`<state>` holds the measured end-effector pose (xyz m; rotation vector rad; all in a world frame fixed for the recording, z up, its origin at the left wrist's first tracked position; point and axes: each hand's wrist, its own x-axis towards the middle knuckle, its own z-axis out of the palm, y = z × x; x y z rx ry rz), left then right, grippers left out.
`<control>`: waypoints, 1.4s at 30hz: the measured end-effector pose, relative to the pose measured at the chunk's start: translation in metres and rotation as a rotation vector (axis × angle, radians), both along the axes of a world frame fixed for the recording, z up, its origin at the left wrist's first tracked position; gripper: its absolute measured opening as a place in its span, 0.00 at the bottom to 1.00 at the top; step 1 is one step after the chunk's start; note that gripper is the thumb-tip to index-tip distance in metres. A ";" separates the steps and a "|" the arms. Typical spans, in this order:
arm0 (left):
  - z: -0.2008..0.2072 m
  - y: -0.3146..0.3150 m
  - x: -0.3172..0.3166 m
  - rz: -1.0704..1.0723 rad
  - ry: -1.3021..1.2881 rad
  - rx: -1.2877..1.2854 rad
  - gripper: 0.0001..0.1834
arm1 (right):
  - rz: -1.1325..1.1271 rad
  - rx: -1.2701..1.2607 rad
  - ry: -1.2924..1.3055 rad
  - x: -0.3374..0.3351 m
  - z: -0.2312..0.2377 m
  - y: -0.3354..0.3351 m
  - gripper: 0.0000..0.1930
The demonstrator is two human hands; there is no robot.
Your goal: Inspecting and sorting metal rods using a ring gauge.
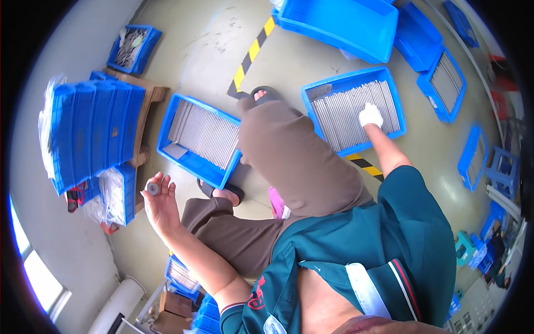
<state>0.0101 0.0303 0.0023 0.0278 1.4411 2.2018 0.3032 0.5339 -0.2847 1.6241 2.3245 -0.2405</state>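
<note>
My bare left hand (163, 210) is raised at the left, thumb and fingers closed round a small grey ring-shaped piece (152, 188) with a hole in its face. To the right, my right hand (370, 116), in a white glove, reaches down onto slim metal rods (339, 119) lying side by side in a blue crate (309, 117). Its fingers are bunched together on the rods; whether one is gripped is hidden. Between my left hand and my legs, a second blue crate (207, 177) holds a similar row of metal rods (203, 133).
Stacked blue crates (97, 128) stand on a wooden pallet (150, 94) at the left. A blue crate of scrap-like pieces (146, 53) sits beyond. A large blue crate (339, 25) and another rod crate (445, 83) lie at the far right. Yellow-black tape (253, 53) marks the floor.
</note>
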 end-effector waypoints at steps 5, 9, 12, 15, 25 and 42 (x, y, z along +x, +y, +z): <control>0.005 -0.011 0.006 0.054 -0.004 0.085 0.26 | 0.302 -0.016 0.216 -0.087 0.012 0.006 0.17; 0.009 -0.015 0.012 0.171 0.006 0.140 0.24 | 0.725 0.039 0.301 -0.226 0.065 0.014 0.16; 0.022 -0.024 0.021 0.276 0.037 0.101 0.23 | 1.082 0.037 0.288 -0.342 0.130 -0.037 0.17; 0.033 -0.042 0.033 0.374 0.069 0.106 0.23 | 1.368 0.018 0.243 -0.415 0.184 -0.137 0.18; 0.051 -0.081 0.054 0.699 -0.016 0.400 0.23 | 1.673 0.133 0.245 -0.478 0.063 -0.325 0.11; 0.046 -0.120 0.043 0.884 -0.137 0.300 0.25 | 1.889 0.486 0.121 -0.553 -0.075 -0.379 0.08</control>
